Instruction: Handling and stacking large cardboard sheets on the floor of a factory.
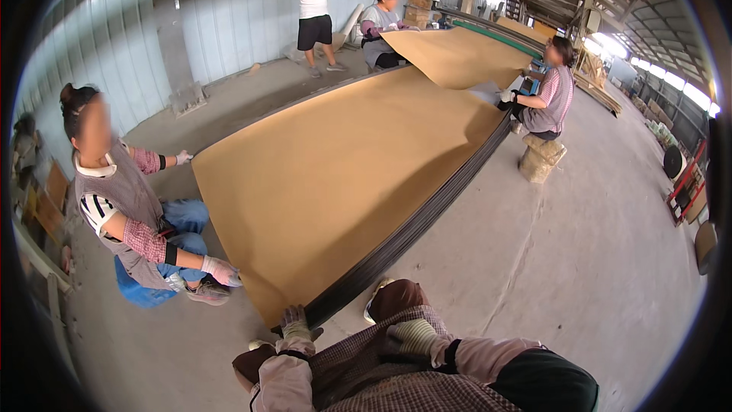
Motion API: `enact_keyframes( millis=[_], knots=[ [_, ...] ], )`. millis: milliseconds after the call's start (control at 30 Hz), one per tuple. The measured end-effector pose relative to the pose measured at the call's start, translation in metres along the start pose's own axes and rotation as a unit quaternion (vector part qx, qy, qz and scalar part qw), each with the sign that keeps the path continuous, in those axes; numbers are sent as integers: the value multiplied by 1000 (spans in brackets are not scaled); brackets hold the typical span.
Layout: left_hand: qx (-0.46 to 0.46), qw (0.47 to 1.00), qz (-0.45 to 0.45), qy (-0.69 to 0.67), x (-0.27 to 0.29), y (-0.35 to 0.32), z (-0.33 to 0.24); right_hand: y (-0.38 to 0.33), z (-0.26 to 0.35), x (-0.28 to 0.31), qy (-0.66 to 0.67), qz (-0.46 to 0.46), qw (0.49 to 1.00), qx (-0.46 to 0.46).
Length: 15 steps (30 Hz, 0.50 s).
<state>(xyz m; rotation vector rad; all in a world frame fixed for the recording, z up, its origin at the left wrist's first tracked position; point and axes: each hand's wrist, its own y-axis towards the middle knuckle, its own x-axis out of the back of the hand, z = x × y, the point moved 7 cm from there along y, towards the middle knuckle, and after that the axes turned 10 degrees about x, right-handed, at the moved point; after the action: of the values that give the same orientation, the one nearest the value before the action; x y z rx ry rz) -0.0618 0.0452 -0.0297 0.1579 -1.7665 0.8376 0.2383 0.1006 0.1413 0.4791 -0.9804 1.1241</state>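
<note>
A large stack of thin sheets [335,183], tan on top with dark layered edges, stretches from in front of me to the far right. My left hand [296,323], in a striped glove, has its fingers laid out on the stack's near corner, the thumb apart. Over my lap, my right hand [413,336] rests on the checked apron [351,359]; it is gloved, with its dark fingertips blending into the cloth and nothing seen in it. Farther off, a tan sheet [465,54] is raised and bent above the stack between two co-workers.
On the left, a seated co-worker [126,214] touches the stack's left edge with gloved hands. Another [549,96] sits at the far right by a wrapped block [541,159]; a third [381,27] is behind the stack. A person [313,0] stands near the wall. Green-edged machinery [496,38] lies beyond.
</note>
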Motion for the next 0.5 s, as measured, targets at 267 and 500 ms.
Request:
enact_keyframes(
  millis=[267, 500],
  knots=[
    [-22, 1000, 6, -8, -2, 6, 4, -1, 6, 7, 6, -5, 1000, 7],
    [-27, 999, -6, -17, -3, 5, 3, -1, 10, 10, -3, -8, 1000, 11]
  ],
)
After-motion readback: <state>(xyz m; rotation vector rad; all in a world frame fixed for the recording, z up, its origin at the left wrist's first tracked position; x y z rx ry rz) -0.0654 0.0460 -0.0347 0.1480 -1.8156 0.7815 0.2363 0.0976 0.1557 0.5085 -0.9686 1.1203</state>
